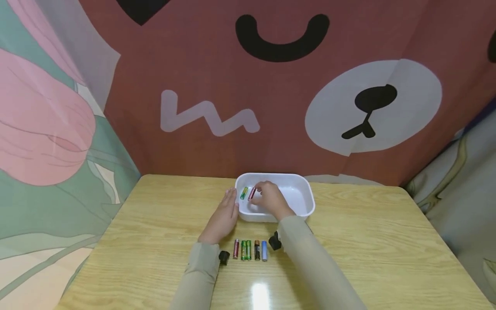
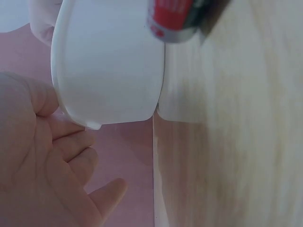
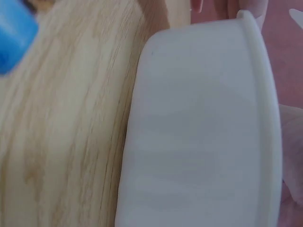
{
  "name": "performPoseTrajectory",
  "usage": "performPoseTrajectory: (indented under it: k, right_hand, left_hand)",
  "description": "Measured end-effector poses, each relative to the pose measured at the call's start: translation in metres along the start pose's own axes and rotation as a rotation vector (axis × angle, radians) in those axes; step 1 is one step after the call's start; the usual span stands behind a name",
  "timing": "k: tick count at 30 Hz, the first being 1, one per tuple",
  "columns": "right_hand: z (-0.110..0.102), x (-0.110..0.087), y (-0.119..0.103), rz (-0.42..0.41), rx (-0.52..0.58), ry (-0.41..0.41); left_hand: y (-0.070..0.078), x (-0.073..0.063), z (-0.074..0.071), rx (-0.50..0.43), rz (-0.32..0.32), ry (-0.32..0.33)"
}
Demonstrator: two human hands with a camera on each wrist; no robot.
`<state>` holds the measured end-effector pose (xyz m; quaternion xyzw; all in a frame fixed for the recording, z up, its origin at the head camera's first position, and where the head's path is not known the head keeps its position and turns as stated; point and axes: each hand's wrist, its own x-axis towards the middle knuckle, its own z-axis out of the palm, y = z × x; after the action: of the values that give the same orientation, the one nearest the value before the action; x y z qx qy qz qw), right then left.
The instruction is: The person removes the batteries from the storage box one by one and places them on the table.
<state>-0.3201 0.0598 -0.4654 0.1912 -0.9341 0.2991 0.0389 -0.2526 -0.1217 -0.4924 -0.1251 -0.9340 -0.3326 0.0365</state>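
A white plastic tray stands on the table near the far edge. My right hand reaches into it and holds a dark red battery between thumb and fingertip, one at each end. Beside that battery, in the tray's left part, lies a green battery. My left hand rests against the tray's left side, its fingers fairly straight. In the left wrist view the left hand's fingers touch the tray's rim. The right wrist view mostly shows the tray's outer wall, hiding the right hand's grip.
Between my forearms, a row of batteries lies on the wooden table: a red one, two green ones, a black and copper one and a blue one. A patterned curtain hangs behind the table.
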Motion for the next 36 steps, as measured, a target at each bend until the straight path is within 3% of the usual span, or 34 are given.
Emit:
performPoseTrajectory:
  k: [5, 29, 36]
  right_hand:
    - [-0.002, -0.008, -0.001, 0.006, 0.026, 0.010]
    - [-0.019, -0.069, -0.010, 0.011, 0.176, 0.208]
    - [-0.022, -0.084, -0.015, 0.019, 0.203, 0.215]
  left_hand:
    - [-0.001, 0.000, 0.001, 0.019, -0.001, -0.002]
    - [-0.002, -0.003, 0.000, 0.041, 0.016, 0.003]
    - [-0.003, 0.000, 0.002, 0.024, 0.022, 0.001]
